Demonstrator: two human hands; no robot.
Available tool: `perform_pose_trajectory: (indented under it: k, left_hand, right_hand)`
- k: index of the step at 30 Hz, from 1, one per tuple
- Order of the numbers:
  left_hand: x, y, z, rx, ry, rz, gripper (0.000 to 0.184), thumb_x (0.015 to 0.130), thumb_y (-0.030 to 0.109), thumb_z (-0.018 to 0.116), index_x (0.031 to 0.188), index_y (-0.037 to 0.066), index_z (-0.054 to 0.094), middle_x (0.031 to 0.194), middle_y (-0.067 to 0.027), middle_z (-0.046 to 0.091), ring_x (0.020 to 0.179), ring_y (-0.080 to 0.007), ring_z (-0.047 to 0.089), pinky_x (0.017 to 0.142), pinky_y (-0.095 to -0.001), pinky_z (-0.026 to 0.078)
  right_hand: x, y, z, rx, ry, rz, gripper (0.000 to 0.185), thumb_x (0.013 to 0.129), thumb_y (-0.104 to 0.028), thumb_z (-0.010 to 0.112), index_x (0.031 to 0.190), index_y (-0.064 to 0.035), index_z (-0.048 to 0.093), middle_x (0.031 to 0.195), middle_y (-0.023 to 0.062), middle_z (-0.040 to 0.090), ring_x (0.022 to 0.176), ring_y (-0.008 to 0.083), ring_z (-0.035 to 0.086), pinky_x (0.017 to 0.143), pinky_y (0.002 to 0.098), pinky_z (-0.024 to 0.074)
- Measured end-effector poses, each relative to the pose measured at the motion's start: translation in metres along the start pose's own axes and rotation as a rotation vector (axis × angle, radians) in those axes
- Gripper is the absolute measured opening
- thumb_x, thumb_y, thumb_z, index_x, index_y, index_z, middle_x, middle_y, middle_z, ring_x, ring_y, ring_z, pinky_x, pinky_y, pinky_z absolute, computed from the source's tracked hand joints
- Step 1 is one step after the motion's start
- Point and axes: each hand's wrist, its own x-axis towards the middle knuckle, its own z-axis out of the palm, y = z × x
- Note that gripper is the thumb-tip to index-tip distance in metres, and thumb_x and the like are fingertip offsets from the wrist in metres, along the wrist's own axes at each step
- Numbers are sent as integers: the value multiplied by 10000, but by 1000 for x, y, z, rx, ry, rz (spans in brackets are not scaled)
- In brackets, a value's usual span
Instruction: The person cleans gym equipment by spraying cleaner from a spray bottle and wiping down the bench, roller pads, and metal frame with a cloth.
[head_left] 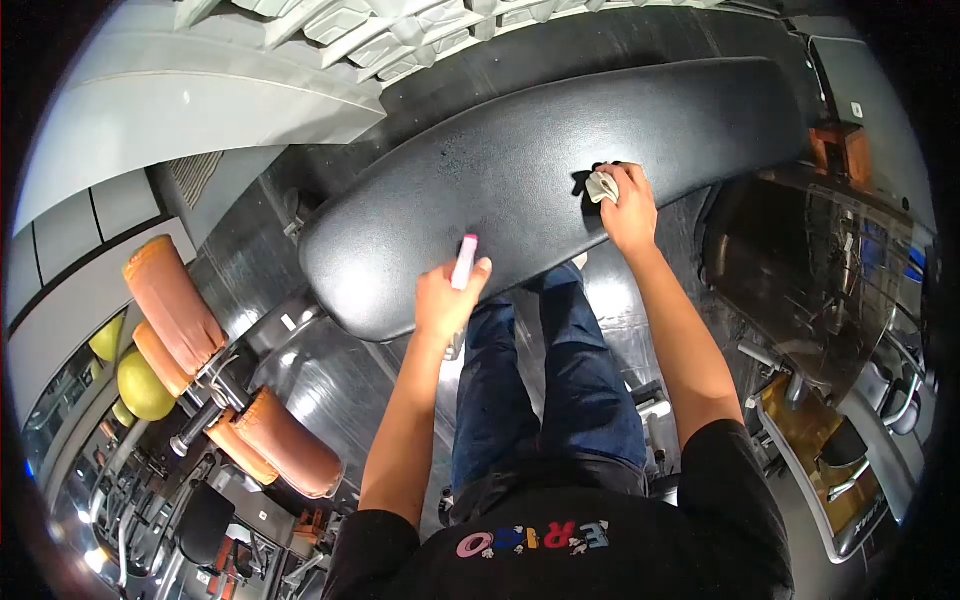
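A long black padded bench (420, 200) stretches across the view in front of me. My left hand (445, 300) is closed around what looks like a spray bottle (465, 262), with a white head and a pink tip pointing at the bench. Most of the bottle is hidden behind the hand; a pale part shows below the wrist. Over the right half of the pad, my right hand (630, 205) grips a folded, light-coloured cloth (602, 186) with its fingers bent round it. Small droplets or specks show on the pad's upper left part.
Orange-brown padded rollers (288, 442) on a metal frame stand at left, with yellow balls (146, 386) behind. A dark, shiny panel (800, 270) lies to the right. A white wall ledge (200, 110) borders the far left side. My legs (590, 400) stand close to the bench.
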Motion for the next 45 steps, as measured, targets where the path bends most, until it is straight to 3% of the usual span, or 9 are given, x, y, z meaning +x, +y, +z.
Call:
perform_pose_trajectory:
  k: [1, 9, 22, 27, 29, 33, 36, 41, 45]
  left_hand:
    - [-3, -11, 6, 49, -18, 59, 498, 836, 482, 682, 703, 6, 620, 609, -175, 613, 588, -326, 633, 589, -412, 475]
    - [-32, -28, 31, 87, -59, 75, 473, 842, 473, 665, 741, 12, 624, 666, -198, 628, 661, -389, 638, 622, -447, 486]
    - [-42, -34, 50, -57, -158, -46, 503, 867, 511, 630, 725, 28, 612, 648, -161, 622, 638, -352, 627, 629, -440, 472]
    - [-40, -31, 53, 225, -157, 105, 477, 870, 467, 638, 723, 15, 591, 649, -178, 623, 662, -377, 625, 636, -446, 484]
    - [-38, -31, 52, 80, -5, 90, 454, 874, 435, 643, 715, 13, 588, 628, -163, 622, 622, -329, 638, 621, -429, 492]
    - [-28, -25, 37, -246, 27, -67, 402, 894, 337, 674, 796, -50, 633, 588, -51, 588, 562, -134, 625, 534, -306, 520]
    - [-17, -25, 32, -493, 62, -113, 396, 897, 339, 673, 818, -47, 633, 637, -70, 610, 572, -140, 636, 538, -301, 522]
    - [-11, -33, 25, -379, 25, -55, 374, 923, 339, 645, 909, -35, 639, 743, -91, 637, 586, -181, 647, 534, -301, 510]
    - [-7, -47, 21, -733, 31, -5, 339, 970, 331, 554, 895, 3, 600, 743, -76, 601, 600, -191, 644, 572, -316, 526]
  right_hand:
    - [0, 0, 0, 7, 0, 2, 389, 753, -94, 564, 1123, -187, 644, 1158, 61, 561, 1036, 324, 566, 895, 423, 481]
    - [-1, 3, 0, 21, -2, -6, 409, 730, -82, 579, 1119, -195, 637, 1162, 61, 560, 1035, 331, 567, 895, 427, 485]
    - [-2, 8, 3, 16, 24, -37, 435, 703, -69, 619, 1111, -216, 635, 1131, 42, 554, 997, 305, 574, 856, 413, 499]
    - [-2, 8, 5, 11, 53, -51, 426, 698, -62, 617, 1094, -216, 645, 1126, 40, 555, 996, 297, 572, 848, 411, 501]
    - [-3, 9, 7, -5, 87, -73, 391, 703, -80, 634, 1069, -218, 657, 1106, 35, 564, 963, 291, 584, 824, 408, 508]
    - [-3, 15, 14, -29, 142, -113, 358, 706, -118, 666, 1049, -221, 662, 1072, 24, 578, 915, 281, 596, 788, 398, 514]
    - [-2, 15, 18, -48, 216, -156, 339, 706, -153, 693, 1036, -226, 664, 1044, 17, 592, 881, 272, 602, 753, 391, 518]
    - [-3, 18, 21, -103, 234, -183, 341, 709, -176, 706, 1042, -235, 659, 1048, 23, 602, 888, 270, 600, 748, 395, 517]
    - [-2, 18, 23, -99, 246, -177, 348, 707, -191, 712, 1047, -241, 655, 1054, 22, 602, 893, 271, 600, 748, 398, 517]
